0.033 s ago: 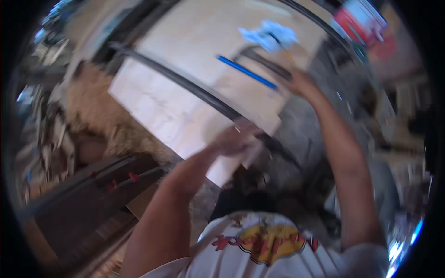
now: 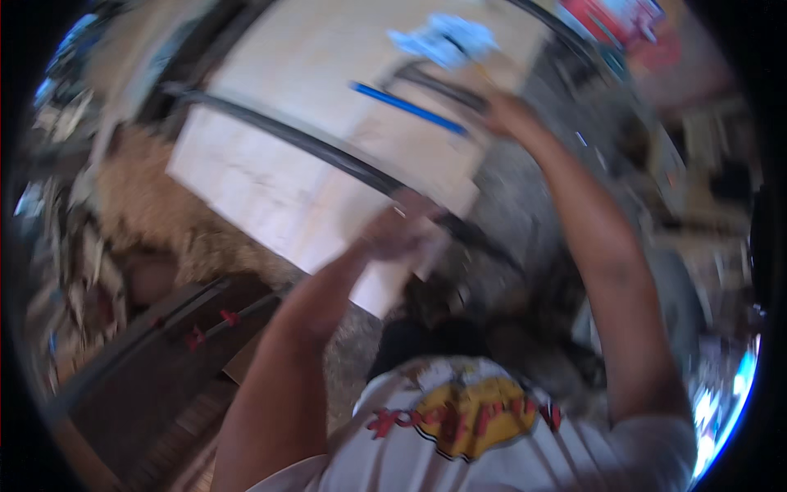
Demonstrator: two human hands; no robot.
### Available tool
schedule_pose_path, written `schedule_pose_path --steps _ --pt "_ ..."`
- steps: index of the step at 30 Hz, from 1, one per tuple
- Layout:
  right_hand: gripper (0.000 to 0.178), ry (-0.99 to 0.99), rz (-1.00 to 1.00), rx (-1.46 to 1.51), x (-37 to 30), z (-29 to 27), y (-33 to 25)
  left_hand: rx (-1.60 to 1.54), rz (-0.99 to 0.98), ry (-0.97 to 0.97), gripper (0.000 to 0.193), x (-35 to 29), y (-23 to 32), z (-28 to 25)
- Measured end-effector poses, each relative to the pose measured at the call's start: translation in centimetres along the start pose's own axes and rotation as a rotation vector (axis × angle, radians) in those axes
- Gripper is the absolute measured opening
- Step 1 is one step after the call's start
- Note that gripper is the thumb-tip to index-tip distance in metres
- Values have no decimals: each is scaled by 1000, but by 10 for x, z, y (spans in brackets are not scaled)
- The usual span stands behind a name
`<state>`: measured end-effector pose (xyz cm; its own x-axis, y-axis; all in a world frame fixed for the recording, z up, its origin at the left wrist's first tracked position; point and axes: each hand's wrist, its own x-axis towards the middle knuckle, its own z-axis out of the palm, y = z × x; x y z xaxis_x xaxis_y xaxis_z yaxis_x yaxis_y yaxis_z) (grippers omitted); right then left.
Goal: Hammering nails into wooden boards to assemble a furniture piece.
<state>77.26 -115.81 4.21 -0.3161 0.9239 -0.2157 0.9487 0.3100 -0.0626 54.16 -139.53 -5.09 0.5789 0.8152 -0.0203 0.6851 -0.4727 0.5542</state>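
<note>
A long dark metal bar (image 2: 295,139), like a bar clamp, lies slantwise across a pale wooden panel (image 2: 262,201). My left hand (image 2: 402,225) is closed around the bar near the panel's close edge; motion blurs its fingers. Farther off and to the right, my right hand (image 2: 506,115) is closed at the handle end of a dark hammer (image 2: 443,86), whose curved head points left over the panel. A thin yellowish stick (image 2: 482,74) shows beside that hand, too blurred to name. Just on the near side of the hammer lies a blue bar (image 2: 410,107).
A crumpled white-blue cloth or bag (image 2: 447,39) rests beyond the hammer. A second dark bar (image 2: 549,25) crosses the far end. Sawdust (image 2: 156,197) is heaped left of the panel. A dark cabinet-like piece with red parts (image 2: 147,361) stands lower left, a red-and-white container (image 2: 611,20) far right.
The whole view has shifted slightly, so the panel and tools appear farther left and higher. Both hands keep their places on the bar and the hammer.
</note>
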Motion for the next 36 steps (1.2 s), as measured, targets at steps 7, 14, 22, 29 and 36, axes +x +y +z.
schedule_pose_path --steps 7,14,22,29,36 --pt "44 102 30 268 -72 -29 10 195 163 160 73 -12 -5 -9" --pt "49 222 -35 953 -226 20 91 309 154 235 71 -20 12 11" --pt "37 -163 287 1359 -335 66 184 115 -68 457 32 55 165 59" --pt "31 -34 391 990 -363 152 247 -1 -222 -19 44 138 226 119" --pt "34 132 375 860 -338 127 253 134 -204 -267 47 162 226 132"
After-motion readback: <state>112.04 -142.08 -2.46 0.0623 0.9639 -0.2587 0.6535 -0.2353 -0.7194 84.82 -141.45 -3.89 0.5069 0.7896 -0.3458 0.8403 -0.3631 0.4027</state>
